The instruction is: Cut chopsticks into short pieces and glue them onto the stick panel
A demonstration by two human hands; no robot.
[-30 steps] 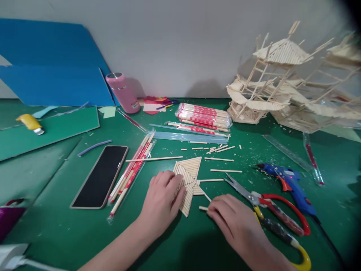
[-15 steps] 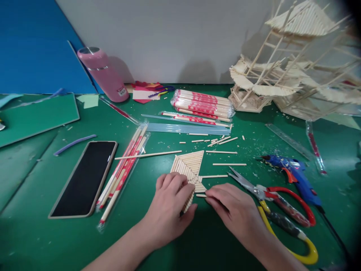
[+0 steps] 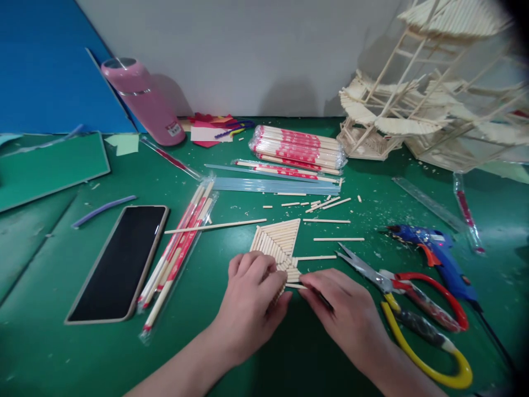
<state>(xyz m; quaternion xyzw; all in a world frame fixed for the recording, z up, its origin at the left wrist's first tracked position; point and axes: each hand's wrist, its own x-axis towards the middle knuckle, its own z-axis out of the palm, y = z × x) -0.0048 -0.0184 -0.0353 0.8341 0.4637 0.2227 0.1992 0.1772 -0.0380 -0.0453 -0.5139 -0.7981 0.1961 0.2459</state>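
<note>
A flat panel of glued wooden sticks [image 3: 278, 242] is lying on the green surface [image 3: 82, 353], near the middle of its front edge. The left hand [image 3: 252, 306] is laid on the near end of the panel, with fingers curled down on it. A short stick piece [image 3: 296, 285] is pinched by the fingertips of the right hand [image 3: 345, 314] and is held against the panel's near right side. Just to the right, scissors [image 3: 413, 314] and a blue glue gun [image 3: 433, 256] are placed.
</note>
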